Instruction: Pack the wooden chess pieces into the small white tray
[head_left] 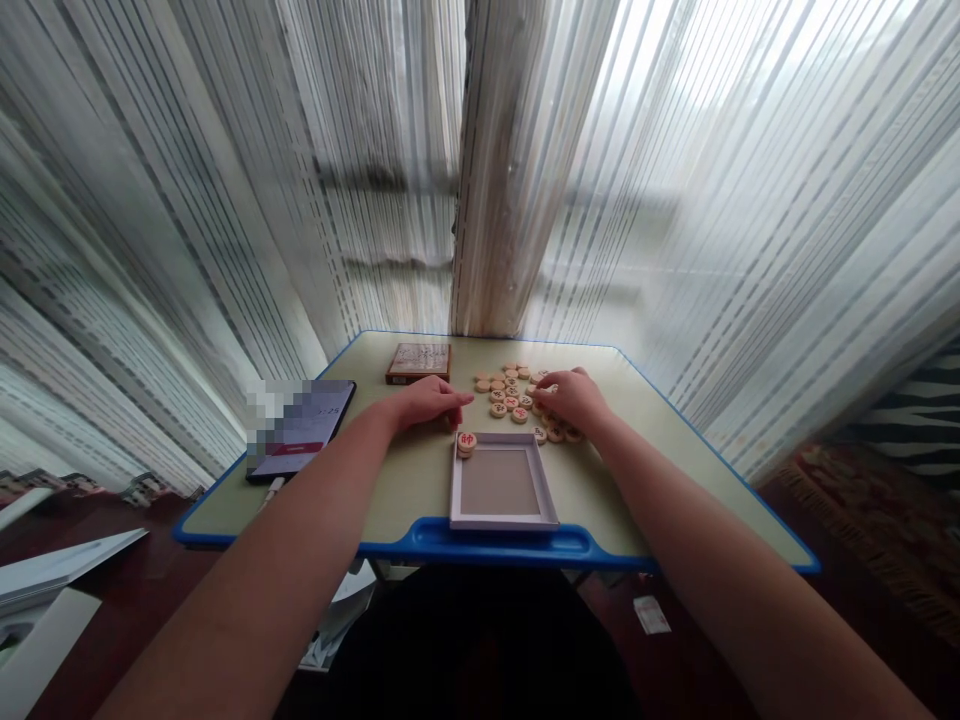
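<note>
Round wooden pieces with red or dark characters (511,402) lie in a loose cluster on the table, right of the middle. My right hand (574,398) reaches over the right side of the cluster, its fingertips down among the pieces; whether it grips one is hidden. Left of the cluster, my left hand (433,402) hovers just above the tabletop with its fingers partly curled and apart, holding nothing. Below it, a shallow open box (541,482) stands at the table's front edge. A short stack of pieces with a red character on top (466,441) sits in its back left corner.
A brown box with a patterned top (418,361) lies at the back left. A tablet (300,440) rests at the table's left edge, with a small white object (274,489) beside it. The blue-rimmed table (675,480) stands against curtains (390,150).
</note>
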